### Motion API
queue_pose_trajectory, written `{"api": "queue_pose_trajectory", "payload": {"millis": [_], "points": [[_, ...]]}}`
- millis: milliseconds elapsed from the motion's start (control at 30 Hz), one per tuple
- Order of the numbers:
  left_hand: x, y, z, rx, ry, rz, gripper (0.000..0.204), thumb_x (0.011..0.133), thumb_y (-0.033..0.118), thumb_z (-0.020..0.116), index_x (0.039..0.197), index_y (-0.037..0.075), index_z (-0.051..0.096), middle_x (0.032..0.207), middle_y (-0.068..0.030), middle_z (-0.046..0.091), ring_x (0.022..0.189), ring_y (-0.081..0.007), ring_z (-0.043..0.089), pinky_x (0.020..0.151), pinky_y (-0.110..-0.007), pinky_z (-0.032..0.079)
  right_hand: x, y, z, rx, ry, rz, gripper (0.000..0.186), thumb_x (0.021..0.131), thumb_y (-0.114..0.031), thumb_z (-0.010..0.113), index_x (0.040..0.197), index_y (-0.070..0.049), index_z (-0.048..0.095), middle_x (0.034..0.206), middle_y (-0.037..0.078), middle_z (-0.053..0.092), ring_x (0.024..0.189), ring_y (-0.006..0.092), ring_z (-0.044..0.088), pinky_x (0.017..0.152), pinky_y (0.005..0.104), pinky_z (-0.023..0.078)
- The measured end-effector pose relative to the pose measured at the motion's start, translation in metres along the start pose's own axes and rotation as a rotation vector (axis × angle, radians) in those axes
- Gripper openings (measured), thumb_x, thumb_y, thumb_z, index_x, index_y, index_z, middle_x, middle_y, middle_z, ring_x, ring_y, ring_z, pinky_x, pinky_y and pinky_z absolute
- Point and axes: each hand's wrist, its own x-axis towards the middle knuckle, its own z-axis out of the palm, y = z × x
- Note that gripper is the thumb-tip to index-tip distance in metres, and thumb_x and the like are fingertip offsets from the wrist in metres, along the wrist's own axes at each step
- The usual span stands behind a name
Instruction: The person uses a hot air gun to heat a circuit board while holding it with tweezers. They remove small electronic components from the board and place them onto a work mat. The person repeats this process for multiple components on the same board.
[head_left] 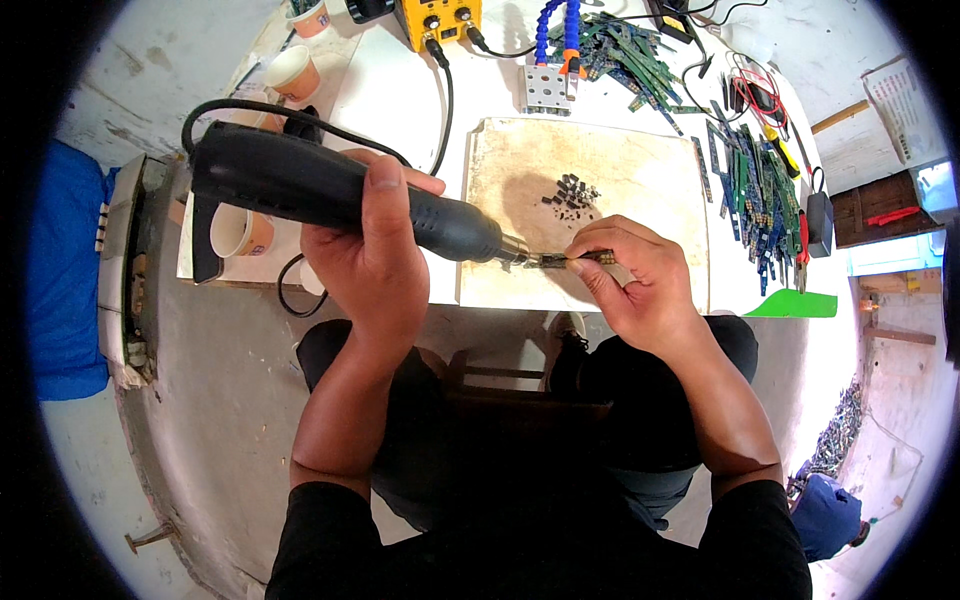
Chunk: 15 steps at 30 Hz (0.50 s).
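Observation:
My left hand [375,225] is wrapped round the black handle of a hot air gun [280,178], whose metal nozzle points right. Just at the nozzle tip lies a narrow circuit board strip [552,261], pinched at its right end between the thumb and fingers of my right hand [635,275]. Both are over a pale, stained square board [640,165] on the table. Beyond the strip sits a small heap of loose black chips [572,194]. Part of the strip is hidden by my right fingers.
Piles of green circuit board strips [755,195] lie at right and far back [630,60]. A yellow control box [440,22] and a metal block with blue flexible hoses [548,88] stand at the back. Paper cups [240,232] line the left. A black cable [445,110] crosses the table.

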Motion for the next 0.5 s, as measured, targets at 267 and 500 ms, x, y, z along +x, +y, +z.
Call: {"api": "queue_pose_trajectory", "payload": {"millis": [267,500], "points": [[0.0001,-0.0024,-0.002,0.022,-0.006,-0.009,0.017,0.102,0.021,0.06,0.095,0.006,0.062,0.072,-0.006,0.071,0.064,-0.0056,0.061,0.063,-0.019,0.044,-0.0009,0.0008,-0.001,-0.02,0.012,-0.017,0.013,0.084,0.006,0.069,0.095,0.0,0.066,0.093,0.014,0.068,0.087,0.0306,0.07,0.077,0.0332,0.055],[0.001,0.0006,-0.0008,0.014,0.04,-0.028,0.017,0.101,0.02,0.06,0.091,0.006,0.063,0.071,-0.0056,0.071,0.062,-0.0059,0.061,0.063,-0.019,0.045,-0.0008,-0.0009,-0.0027,-0.022,0.024,-0.007,0.01,0.086,0.005,0.071,0.094,0.0,0.067,0.092,0.014,0.071,0.087,0.0258,0.07,0.079,0.0326,0.054]]}}
